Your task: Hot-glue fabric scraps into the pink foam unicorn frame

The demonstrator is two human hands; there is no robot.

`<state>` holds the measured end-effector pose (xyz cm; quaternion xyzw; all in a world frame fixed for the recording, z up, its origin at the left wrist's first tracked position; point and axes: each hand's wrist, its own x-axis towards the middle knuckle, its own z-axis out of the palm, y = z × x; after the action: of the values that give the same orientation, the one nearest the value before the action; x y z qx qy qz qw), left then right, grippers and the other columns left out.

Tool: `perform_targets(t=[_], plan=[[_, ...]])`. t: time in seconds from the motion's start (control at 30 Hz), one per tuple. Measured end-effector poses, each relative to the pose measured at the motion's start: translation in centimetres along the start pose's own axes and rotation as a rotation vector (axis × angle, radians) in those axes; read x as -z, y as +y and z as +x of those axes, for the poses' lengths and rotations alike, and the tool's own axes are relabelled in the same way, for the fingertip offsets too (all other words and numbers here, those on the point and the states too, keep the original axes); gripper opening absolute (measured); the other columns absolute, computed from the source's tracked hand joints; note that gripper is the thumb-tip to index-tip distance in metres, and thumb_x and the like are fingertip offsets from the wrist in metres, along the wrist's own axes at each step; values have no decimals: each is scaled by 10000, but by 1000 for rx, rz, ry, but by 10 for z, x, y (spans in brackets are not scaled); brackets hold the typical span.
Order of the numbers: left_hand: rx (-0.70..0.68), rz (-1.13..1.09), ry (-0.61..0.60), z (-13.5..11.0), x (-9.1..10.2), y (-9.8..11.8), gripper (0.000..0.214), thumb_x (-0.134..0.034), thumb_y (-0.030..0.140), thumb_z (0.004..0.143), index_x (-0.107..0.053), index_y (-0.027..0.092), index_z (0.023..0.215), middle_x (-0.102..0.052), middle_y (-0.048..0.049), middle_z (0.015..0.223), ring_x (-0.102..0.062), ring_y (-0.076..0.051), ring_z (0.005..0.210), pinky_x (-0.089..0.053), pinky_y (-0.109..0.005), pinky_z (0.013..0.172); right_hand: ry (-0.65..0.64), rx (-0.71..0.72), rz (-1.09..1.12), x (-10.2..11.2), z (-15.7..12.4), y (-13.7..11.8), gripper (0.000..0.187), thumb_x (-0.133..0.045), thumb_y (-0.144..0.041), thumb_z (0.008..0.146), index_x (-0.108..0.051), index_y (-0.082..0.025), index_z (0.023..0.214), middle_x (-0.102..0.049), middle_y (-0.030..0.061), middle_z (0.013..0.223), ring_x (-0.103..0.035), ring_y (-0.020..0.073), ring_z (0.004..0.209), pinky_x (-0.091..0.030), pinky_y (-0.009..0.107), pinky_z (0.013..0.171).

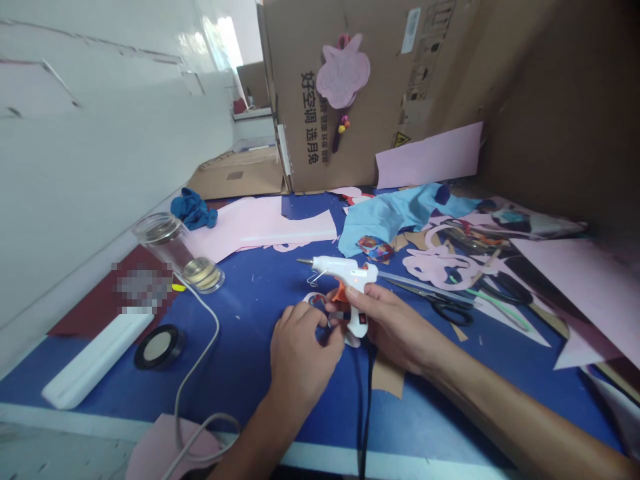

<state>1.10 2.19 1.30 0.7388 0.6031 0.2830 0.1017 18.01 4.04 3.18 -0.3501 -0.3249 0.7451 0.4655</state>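
Pale pink paper cutout [316,299], mostly hidden, sat pinched in our left hand [300,353]; our right hand [395,327] gripped the white plastic glue gun [337,269] at centre.

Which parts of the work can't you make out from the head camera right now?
The small pale cut piece under the glue gun: mostly hidden by the left hand and right hand, so its full shape is unclear.
The pixelated patch beside the glass tumbler: blurred, unreadable.
The black cord: cut off by the bottom edge.
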Motion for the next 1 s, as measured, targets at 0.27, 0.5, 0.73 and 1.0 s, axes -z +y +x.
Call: perform_targets(t=[0.27,0.5,0.73,1.0], plan=[[-16,-80,2,-1,-4,-8,238,-640,47,858,-574,228,718,-643,-4,853,-579,-221,879,-448,-361,814,17,-20,-13,1,0,1,465,-899,-564,832,-736,-189,1052,-790,95,1003,-701,199,787,-450,298,606],[-13,-137,-1,-1,-3,-10,240,-625,33,849,-592,223,705,-635,-7,844,-574,-218,872,-449,-363,824,122,40,-212,10,-16,-4,468,-839,-628,864,-726,-189,981,-784,78,941,-668,196,742,-481,337,673],[-17,-184,-5,-2,-4,-15,224,-619,60,858,-620,226,706,-653,-16,863,-577,-231,889,-450,-383,829,346,119,-817,20,-66,-23,590,-589,-762,967,-686,-230,733,-692,43,773,-596,207,728,-444,322,658],[-10,-235,-5,-3,-5,-17,230,-631,54,864,-652,234,722,-671,-7,873,-583,-226,893,-451,-384,840,367,165,-1102,20,-90,-16,576,-532,-746,980,-599,-243,708,-583,12,692,-517,189,629,-413,298,544]])
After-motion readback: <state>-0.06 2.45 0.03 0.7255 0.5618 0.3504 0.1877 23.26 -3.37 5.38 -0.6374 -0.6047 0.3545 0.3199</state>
